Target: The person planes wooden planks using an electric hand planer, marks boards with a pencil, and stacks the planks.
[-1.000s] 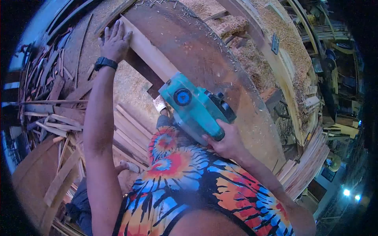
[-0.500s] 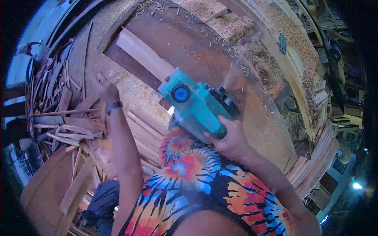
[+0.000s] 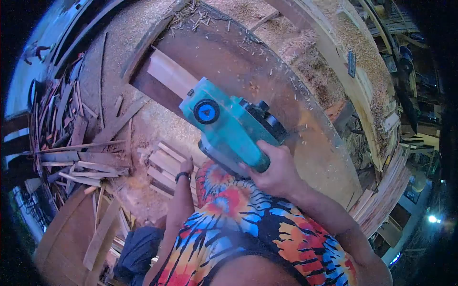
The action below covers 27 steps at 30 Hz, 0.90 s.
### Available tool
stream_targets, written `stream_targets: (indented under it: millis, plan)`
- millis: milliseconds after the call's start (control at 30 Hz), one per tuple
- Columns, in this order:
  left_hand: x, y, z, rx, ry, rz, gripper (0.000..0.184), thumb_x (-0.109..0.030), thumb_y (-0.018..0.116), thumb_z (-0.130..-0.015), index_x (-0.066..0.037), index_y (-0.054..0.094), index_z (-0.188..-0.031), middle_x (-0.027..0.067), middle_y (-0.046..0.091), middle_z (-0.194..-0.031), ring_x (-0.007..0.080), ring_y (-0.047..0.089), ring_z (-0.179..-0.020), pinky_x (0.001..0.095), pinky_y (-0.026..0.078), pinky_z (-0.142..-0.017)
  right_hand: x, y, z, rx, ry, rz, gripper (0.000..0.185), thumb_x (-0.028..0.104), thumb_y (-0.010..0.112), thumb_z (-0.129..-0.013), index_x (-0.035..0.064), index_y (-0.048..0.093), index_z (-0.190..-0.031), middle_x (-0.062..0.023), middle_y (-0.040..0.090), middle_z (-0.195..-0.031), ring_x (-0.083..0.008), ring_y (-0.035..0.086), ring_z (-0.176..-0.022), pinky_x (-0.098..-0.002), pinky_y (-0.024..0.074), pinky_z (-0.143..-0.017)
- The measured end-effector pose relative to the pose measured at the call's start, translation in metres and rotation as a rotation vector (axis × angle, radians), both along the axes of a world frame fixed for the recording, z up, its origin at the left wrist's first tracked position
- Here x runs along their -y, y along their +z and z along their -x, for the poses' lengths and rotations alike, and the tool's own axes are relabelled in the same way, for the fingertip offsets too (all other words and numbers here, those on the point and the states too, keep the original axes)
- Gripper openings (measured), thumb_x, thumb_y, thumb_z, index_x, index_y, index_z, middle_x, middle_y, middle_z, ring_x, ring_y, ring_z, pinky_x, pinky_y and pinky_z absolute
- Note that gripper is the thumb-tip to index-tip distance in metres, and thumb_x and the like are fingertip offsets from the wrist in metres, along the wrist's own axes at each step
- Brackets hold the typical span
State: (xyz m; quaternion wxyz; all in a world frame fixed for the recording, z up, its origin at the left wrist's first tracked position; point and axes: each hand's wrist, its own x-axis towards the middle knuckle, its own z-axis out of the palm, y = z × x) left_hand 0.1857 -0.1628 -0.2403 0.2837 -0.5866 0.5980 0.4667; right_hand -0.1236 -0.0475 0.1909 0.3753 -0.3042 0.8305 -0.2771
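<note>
Teal power planer [image 3: 226, 126] sitting over a pale board [image 3: 171, 71] on the brown surface [image 3: 224, 52], right hand [image 3: 275, 169] clamping its grip around the rear handle [image 3: 255, 155], elbow bending, left arm [image 3: 179, 207] reaching down, left hand [image 3: 187, 166] hovering near wood strips [image 3: 166, 162], its grip too small to tell.

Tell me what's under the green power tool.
A pale board sticks out from under the power tool, with brown table beside it; the part directly beneath is covered.

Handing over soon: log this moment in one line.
right hand: gripping planer; planer: over board; left hand: off planer, near slats, contact unclear
</note>
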Motion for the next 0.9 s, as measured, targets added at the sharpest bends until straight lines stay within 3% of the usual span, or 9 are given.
stream_targets:
  millis: [100, 133, 200, 267, 433, 667, 767, 800, 900]
  plan:
    - [0.009, -0.042, -0.028, 0.011, -0.212, -0.102, 0.057, -0.044, 0.032, -0.104, -0.001, 0.066, -0.119, 0.0327, 0.06, -0.122, 0.045, 0.057, -0.119, 0.0527, 0.042, -0.102, 0.015, -0.003, 0.002, -0.039, 0.013, 0.061, 0.025, 0.018, 0.077, -0.08, 0.0019, 0.061, -0.089, -0.0195, 0.067, -0.078, -0.038, 0.07, -0.078, -0.0426, 0.0533, -0.066]
    - [0.004, -0.098, -0.058, -0.09, -0.104, -0.079, 0.048, -0.038, 0.036, -0.103, -0.005, 0.062, -0.125, 0.0314, 0.063, -0.117, 0.0448, 0.062, -0.11, 0.0542, 0.047, -0.095, 0.021, -0.003, 0.002, -0.049, 0.018, 0.047, 0.024, 0.018, 0.077, -0.08, 0.0021, 0.061, -0.089, -0.0191, 0.066, -0.078, -0.038, 0.07, -0.077, -0.0425, 0.0532, -0.066]
    - [0.028, -0.107, -0.063, -0.133, -0.147, -0.074, 0.043, -0.035, 0.038, -0.102, -0.007, 0.061, -0.125, 0.0294, 0.066, -0.111, 0.0443, 0.065, -0.102, 0.0547, 0.049, -0.089, 0.031, -0.003, 0.003, -0.063, 0.026, 0.015, 0.024, 0.018, 0.077, -0.08, 0.0027, 0.061, -0.089, -0.0182, 0.066, -0.077, -0.038, 0.069, -0.077, -0.0424, 0.0531, -0.066]
    - [0.044, -0.101, -0.055, -0.242, -0.114, 0.011, 0.042, -0.038, 0.044, -0.102, -0.002, 0.062, -0.115, 0.0234, 0.071, -0.096, 0.0384, 0.069, -0.082, 0.0502, 0.054, -0.074, 0.045, 0.001, 0.005, -0.05, 0.013, 0.032, 0.024, 0.018, 0.077, -0.08, 0.0029, 0.061, -0.089, -0.0179, 0.066, -0.077, -0.0381, 0.069, -0.076, -0.0423, 0.0528, -0.066]
    - [0.108, -0.014, 0.01, -0.274, -0.083, -0.059, 0.064, -0.052, 0.046, -0.099, 0.008, 0.064, -0.111, 0.0168, 0.071, -0.092, 0.0261, 0.069, -0.082, 0.0376, 0.054, -0.073, 0.077, 0.001, 0.01, -0.055, 0.026, 0.047, 0.027, 0.02, 0.078, -0.079, 0.0028, 0.061, -0.09, -0.0177, 0.066, -0.076, -0.0387, 0.069, -0.075, -0.0433, 0.0531, -0.065]
    - [0.122, 0.03, 0.046, -0.277, 0.475, -0.209, 0.067, -0.05, 0.052, -0.099, 0.013, 0.057, -0.123, 0.024, 0.067, -0.111, 0.0297, 0.067, -0.097, 0.04, 0.058, -0.076, 0.142, -0.006, 0.023, -0.109, 0.054, 0.143, 0.029, 0.022, 0.079, -0.078, 0.0009, 0.065, -0.092, -0.0209, 0.068, -0.08, -0.0374, 0.071, -0.078, -0.0418, 0.0551, -0.067]
    - [0.12, 0.011, 0.027, -0.347, 0.254, -0.18, 0.069, -0.051, 0.052, -0.099, 0.013, 0.057, -0.123, 0.0233, 0.067, -0.111, 0.0296, 0.068, -0.094, 0.0392, 0.058, -0.076, 0.178, -0.002, 0.03, -0.061, 0.03, 0.189, 0.031, 0.022, 0.08, -0.077, -0.0003, 0.067, -0.094, -0.0221, 0.069, -0.081, -0.0362, 0.072, -0.08, -0.0416, 0.0558, -0.069]
    - [0.12, 0.023, 0.037, -0.267, 0.552, -0.223, 0.068, -0.052, 0.054, -0.098, 0.011, 0.058, -0.123, 0.0217, 0.068, -0.108, 0.0281, 0.069, -0.094, 0.0374, 0.058, -0.075, 0.189, -0.001, 0.032, -0.035, 0.022, 0.206, 0.032, 0.022, 0.08, -0.077, -0.0006, 0.067, -0.095, -0.0224, 0.069, -0.081, -0.0359, 0.072, -0.08, -0.0417, 0.056, -0.069]
    - [0.127, 0.023, 0.027, -0.362, 0.533, -0.217, 0.065, -0.052, 0.056, -0.097, 0.009, 0.06, -0.121, 0.0198, 0.069, -0.107, 0.0263, 0.069, -0.092, 0.0365, 0.058, -0.075, 0.221, -0.006, 0.038, -0.095, 0.066, 0.286, 0.039, 0.033, 0.077, -0.077, -0.001, 0.068, -0.094, -0.0243, 0.069, -0.082, -0.0389, 0.071, -0.081, -0.0455, 0.0563, -0.073]
